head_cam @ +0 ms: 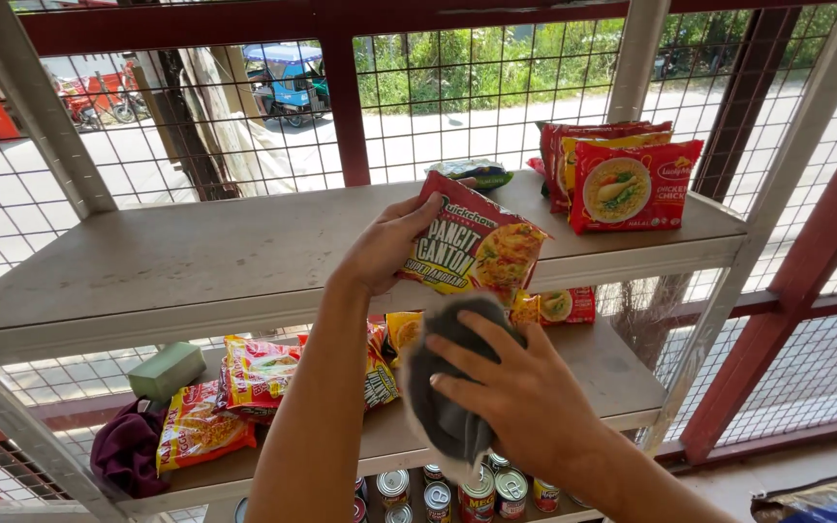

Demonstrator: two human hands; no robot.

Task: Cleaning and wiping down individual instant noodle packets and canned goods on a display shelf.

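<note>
Nearest, the right hand (520, 397) grips a grey cloth (448, 387) just under a red noodle packet (475, 247), which the left hand (385, 242) pinches above the top shelf (196, 261) — more packets (622, 179) stand there; cans (477, 494) fill the bottom shelf.

Grey shelf (196, 261) bearing noodle packets (622, 179)
</note>
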